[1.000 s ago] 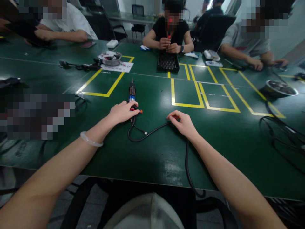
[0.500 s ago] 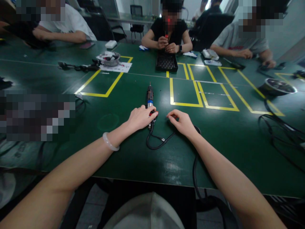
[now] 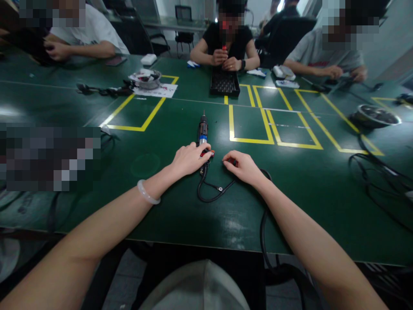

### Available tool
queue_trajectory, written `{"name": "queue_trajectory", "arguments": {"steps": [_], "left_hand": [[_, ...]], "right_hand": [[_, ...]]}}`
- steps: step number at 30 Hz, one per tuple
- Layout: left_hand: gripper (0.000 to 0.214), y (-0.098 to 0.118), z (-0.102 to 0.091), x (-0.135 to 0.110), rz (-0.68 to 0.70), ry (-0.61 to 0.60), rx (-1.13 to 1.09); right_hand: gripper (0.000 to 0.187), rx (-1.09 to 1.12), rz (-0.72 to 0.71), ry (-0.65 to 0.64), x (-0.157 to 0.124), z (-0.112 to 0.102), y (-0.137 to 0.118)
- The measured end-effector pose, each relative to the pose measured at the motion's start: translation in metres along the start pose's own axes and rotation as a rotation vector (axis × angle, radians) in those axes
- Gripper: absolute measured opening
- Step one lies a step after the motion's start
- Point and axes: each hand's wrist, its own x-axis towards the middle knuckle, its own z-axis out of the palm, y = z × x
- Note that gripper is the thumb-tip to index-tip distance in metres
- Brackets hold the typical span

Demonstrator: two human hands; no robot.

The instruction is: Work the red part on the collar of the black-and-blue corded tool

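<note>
An electric screwdriver (image 3: 203, 129) lies on the green table with its bit pointing away from me. My left hand (image 3: 191, 159) is closed around its rear part, the thumb beside a red piece near the tail. From that tail a black cable (image 3: 211, 200) loops toward me and passes beneath my right hand (image 3: 241, 165). The right hand hovers low or rests just right of the screwdriver, its fingers curled and thumb tip close to the index finger. A small dark spot shows inside that curl; whether it is held I cannot tell.
Yellow tape frames (image 3: 251, 140) mark the table. Across it a person holds a red-tipped tool above a black tray (image 3: 225, 84). A bowl of parts (image 3: 146, 79) stands left, a metal bowl (image 3: 376, 116) right. Loose cables (image 3: 368, 172) lie at right; co-workers sit at both sides.
My right hand has shifted slightly left toward the screwdriver, its fingers a little more curled. The left hand stays on the screwdriver. The view has moved very slightly.
</note>
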Motion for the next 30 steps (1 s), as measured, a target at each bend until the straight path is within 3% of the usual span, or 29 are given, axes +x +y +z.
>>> {"name": "queue_trajectory", "arguments": {"steps": [4,7,10,15,18,21,24,30], "left_hand": [[0.054,0.000,0.000,0.000,0.001,-0.003,-0.010],[0.053,-0.001,0.001,0.000,0.009,0.002,-0.014],[0.053,-0.003,0.004,0.001,0.015,0.016,-0.009],[0.053,-0.004,0.005,0.001,0.012,0.012,-0.011],[0.052,-0.004,0.004,0.001,0.006,0.008,-0.008],[0.049,-0.005,0.003,0.001,0.014,-0.003,0.006],[0.049,-0.004,0.001,0.001,0.025,-0.021,0.018],[0.048,0.004,0.001,-0.004,0.071,-0.007,0.028]], "right_hand": [[0.009,0.044,0.019,-0.068,-0.001,-0.005,-0.004],[0.018,0.074,0.049,-0.263,-0.003,-0.009,-0.015],[0.023,-0.032,0.001,-0.374,-0.006,-0.009,-0.029],[0.022,-0.191,-0.096,-0.429,-0.010,-0.003,-0.044],[0.017,-0.150,-0.081,-0.355,-0.009,0.001,-0.042],[0.004,-0.160,-0.021,-0.140,-0.005,0.007,-0.033],[0.017,-0.189,0.047,0.012,-0.001,0.012,-0.023],[0.025,-0.280,0.063,0.049,0.007,0.021,-0.012]]}}
